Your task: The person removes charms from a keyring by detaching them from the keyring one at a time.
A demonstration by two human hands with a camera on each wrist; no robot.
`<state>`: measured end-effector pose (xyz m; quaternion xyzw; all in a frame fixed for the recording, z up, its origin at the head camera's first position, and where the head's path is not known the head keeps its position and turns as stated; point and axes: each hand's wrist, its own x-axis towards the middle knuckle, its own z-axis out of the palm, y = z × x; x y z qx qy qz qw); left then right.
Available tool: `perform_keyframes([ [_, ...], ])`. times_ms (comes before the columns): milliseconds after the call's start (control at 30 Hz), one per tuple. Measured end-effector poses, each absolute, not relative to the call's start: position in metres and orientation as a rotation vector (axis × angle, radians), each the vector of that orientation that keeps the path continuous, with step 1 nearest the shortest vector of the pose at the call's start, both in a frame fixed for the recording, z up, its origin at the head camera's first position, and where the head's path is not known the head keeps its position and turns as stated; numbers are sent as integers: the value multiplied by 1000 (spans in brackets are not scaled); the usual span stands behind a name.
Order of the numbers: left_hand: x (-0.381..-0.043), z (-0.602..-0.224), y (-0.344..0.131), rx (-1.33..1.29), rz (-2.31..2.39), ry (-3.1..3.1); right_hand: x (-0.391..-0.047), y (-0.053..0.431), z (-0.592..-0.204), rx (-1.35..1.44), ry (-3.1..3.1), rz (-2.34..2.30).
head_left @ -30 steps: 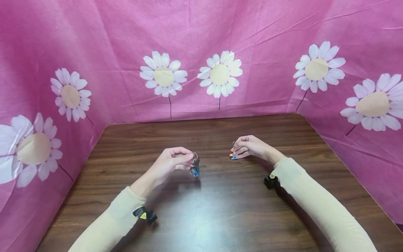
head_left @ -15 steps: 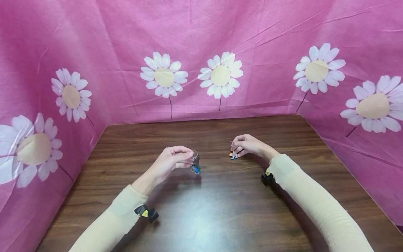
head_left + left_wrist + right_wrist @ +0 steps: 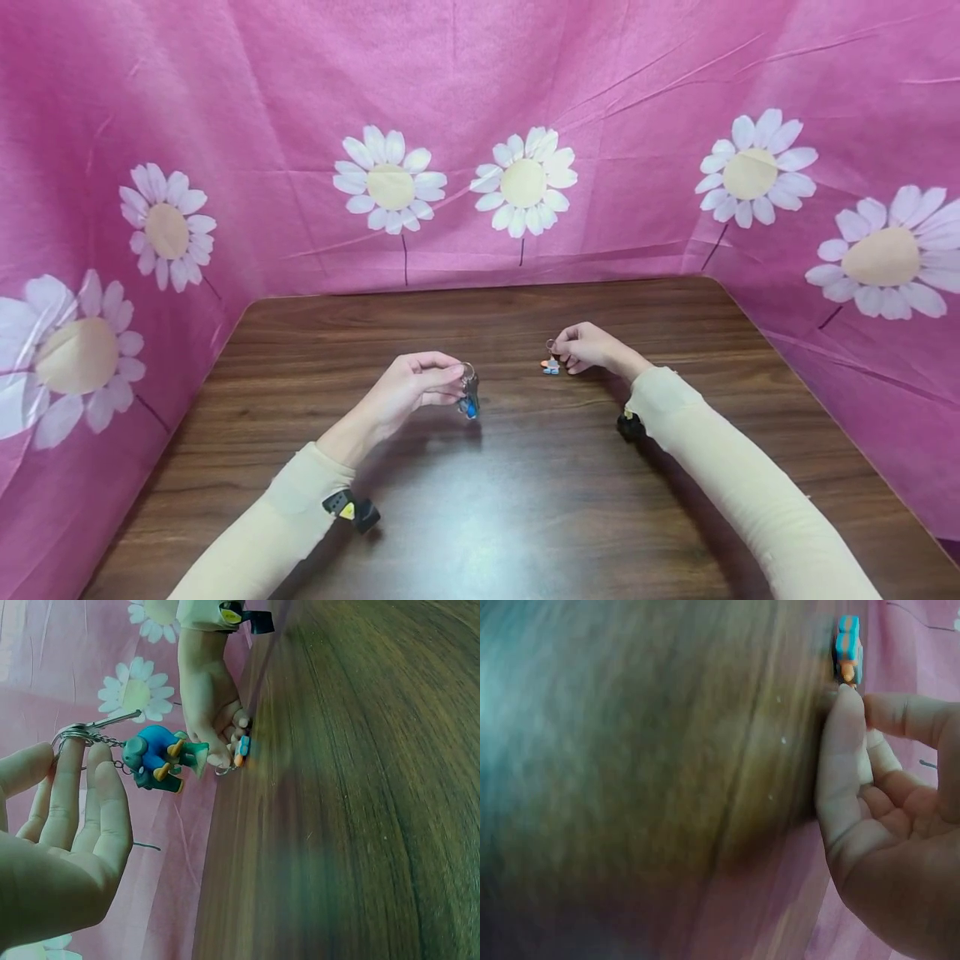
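My left hand (image 3: 408, 390) pinches the ring of a bunch of keys (image 3: 469, 398) between thumb and fingers, above the table. In the left wrist view a metal key (image 3: 112, 718) and chains stick out from the ring, and a blue and green figure charm (image 3: 154, 750) with yellowish feet dangles there. Farther back, my right hand (image 3: 591, 346) pinches a small figure keychain (image 3: 552, 366) by its ring end. Blue, orange and grey show on this keychain, which hangs close over the table. The right wrist view shows its figure (image 3: 847, 645) beyond the thumb tip.
Both hands work over a brown wood-grain table (image 3: 337, 333). Pink cloth (image 3: 465, 67) printed with white daisies encloses the back and both sides. A small black wrist device (image 3: 366, 515) sits on the left sleeve, another (image 3: 630, 427) on the right one.
My right hand and forearm have shifted left with the figure keychain, bringing it a little closer to the keys. My left hand has stayed nearly in place, the keys swaying slightly.
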<state>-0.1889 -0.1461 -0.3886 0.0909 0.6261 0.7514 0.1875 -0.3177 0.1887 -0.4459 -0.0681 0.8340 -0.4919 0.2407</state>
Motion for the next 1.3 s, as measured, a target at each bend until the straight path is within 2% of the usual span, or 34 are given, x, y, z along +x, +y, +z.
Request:
perform_keyframes([
  [1300,-189,-397,-124,286,2045,1712,-321,177,-443,-15,2400,-1250],
])
